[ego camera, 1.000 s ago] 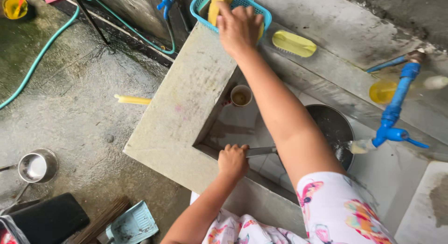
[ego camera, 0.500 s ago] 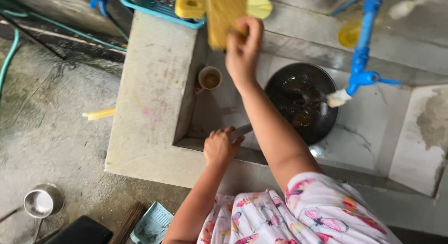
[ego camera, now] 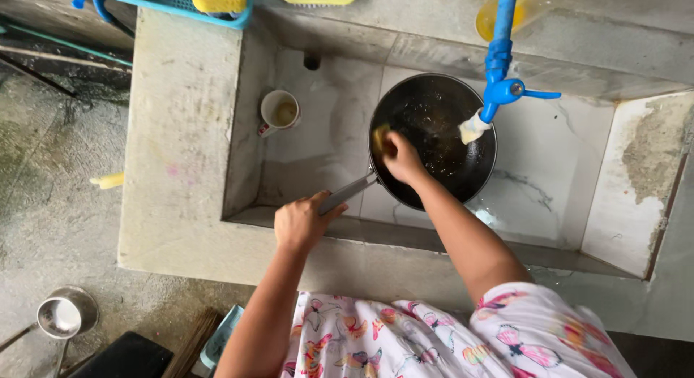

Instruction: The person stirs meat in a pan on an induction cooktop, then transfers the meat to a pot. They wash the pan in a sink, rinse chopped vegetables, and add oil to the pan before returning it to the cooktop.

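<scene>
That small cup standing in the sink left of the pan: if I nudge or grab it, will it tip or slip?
The cup stands upright on the flat sink floor, so a light nudge would probably slide it rather than tip it. It looks rigid, perhaps ceramic or enamel, and may chip against the stone. It seems to hold some liquid, which could spill.

No packages, labels, signs or screens show anywhere around the stone sink (ego camera: pixel 181 132) or the floor beside it.
</scene>
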